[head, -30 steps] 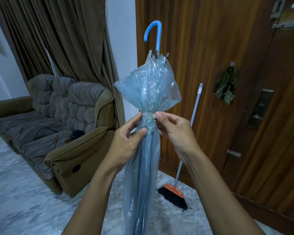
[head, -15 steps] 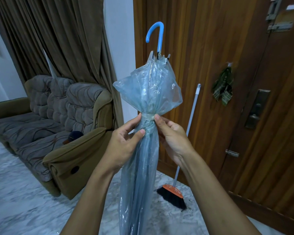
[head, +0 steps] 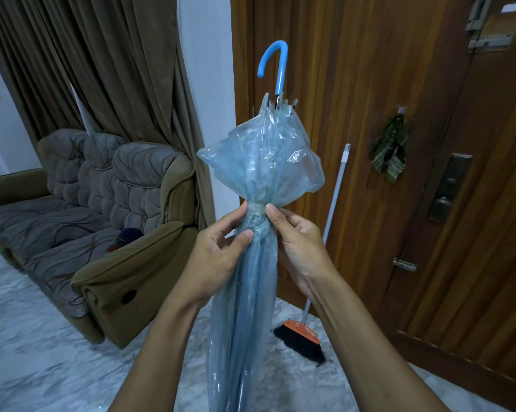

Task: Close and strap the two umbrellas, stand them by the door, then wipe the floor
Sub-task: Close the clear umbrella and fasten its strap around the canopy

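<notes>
A closed, clear blue plastic umbrella (head: pixel 262 162) stands upright in front of me, its blue hooked handle (head: pixel 276 62) at the top. A strap (head: pixel 255 209) cinches the canopy at mid-height, with the plastic puffing out above it. My left hand (head: pixel 218 257) pinches the canopy just under the strap from the left. From the right, my right hand (head: pixel 298 245) pinches the umbrella at the strap. The umbrella's lower end runs out of the frame at the bottom. A thin white tip (head: pixel 83 114) pokes up behind the sofa; I cannot tell what it belongs to.
A wooden door (head: pixel 399 144) with a handle (head: pixel 445 191) fills the right side. A broom (head: pixel 305 331) leans against it, and a green cloth (head: pixel 390 153) hangs on it. An olive sofa (head: pixel 102 233) and brown curtains (head: pixel 102 69) stand at left. The floor (head: pixel 42 367) is marble.
Both hands stay at the strap with only slight finger shifts. The camera has drifted a little, and the umbrella stays upright.
</notes>
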`<state>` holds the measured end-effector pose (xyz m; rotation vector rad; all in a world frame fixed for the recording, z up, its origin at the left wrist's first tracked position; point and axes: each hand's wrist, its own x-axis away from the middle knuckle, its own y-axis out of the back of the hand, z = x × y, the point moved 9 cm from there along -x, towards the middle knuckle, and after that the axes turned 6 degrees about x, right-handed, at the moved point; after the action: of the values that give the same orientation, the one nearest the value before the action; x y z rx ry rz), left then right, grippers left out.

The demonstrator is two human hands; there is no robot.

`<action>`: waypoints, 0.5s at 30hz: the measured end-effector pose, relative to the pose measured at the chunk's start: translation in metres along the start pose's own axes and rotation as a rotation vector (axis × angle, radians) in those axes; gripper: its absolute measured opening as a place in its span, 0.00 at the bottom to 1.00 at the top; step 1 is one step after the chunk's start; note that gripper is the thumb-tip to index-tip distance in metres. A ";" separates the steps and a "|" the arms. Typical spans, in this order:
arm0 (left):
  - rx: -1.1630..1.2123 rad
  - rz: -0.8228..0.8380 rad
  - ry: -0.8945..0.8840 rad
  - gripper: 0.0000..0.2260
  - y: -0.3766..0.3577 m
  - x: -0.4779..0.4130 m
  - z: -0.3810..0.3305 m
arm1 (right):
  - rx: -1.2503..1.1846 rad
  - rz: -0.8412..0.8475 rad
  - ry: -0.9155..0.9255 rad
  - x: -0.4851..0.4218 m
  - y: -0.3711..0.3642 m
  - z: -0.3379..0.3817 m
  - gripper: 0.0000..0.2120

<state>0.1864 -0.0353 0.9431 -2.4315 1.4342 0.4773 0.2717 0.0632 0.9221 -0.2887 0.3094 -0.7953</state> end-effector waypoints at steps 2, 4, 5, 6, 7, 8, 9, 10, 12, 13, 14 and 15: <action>0.036 -0.031 0.003 0.20 -0.002 -0.003 0.002 | 0.085 -0.054 0.028 0.003 0.003 0.004 0.15; 0.074 -0.065 0.009 0.19 -0.005 -0.005 0.005 | 0.175 -0.141 0.071 0.007 0.010 0.007 0.15; 0.087 -0.087 0.011 0.19 -0.006 -0.007 0.008 | 0.227 -0.202 0.100 0.009 0.016 0.007 0.16; 0.094 -0.112 0.015 0.19 -0.006 -0.009 0.010 | 0.276 -0.249 0.128 0.011 0.022 0.007 0.16; 0.099 -0.132 0.021 0.19 -0.005 -0.010 0.013 | 0.312 -0.268 0.155 0.013 0.026 0.007 0.15; 0.105 -0.141 0.029 0.19 -0.005 -0.013 0.016 | 0.337 -0.257 0.178 0.014 0.028 0.007 0.13; 0.115 -0.139 0.044 0.19 -0.006 -0.016 0.021 | 0.370 -0.229 0.200 0.015 0.029 0.008 0.12; 0.131 -0.128 0.071 0.19 -0.009 -0.019 0.027 | 0.418 -0.206 0.221 0.015 0.031 0.010 0.13; 0.212 -0.086 0.160 0.16 -0.022 -0.024 0.040 | 0.525 -0.187 0.262 0.017 0.039 0.018 0.18; 0.265 -0.056 0.202 0.15 -0.032 -0.027 0.045 | 0.559 -0.190 0.271 0.017 0.047 0.022 0.20; 0.297 -0.027 0.224 0.13 -0.043 -0.030 0.047 | 0.582 -0.198 0.271 0.018 0.056 0.026 0.21; 0.298 -0.004 0.229 0.12 -0.053 -0.033 0.048 | 0.605 -0.213 0.266 0.019 0.066 0.030 0.21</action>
<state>0.2115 0.0345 0.9171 -2.3014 1.4666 -0.0197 0.3384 0.0974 0.9224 0.3614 0.2747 -1.0996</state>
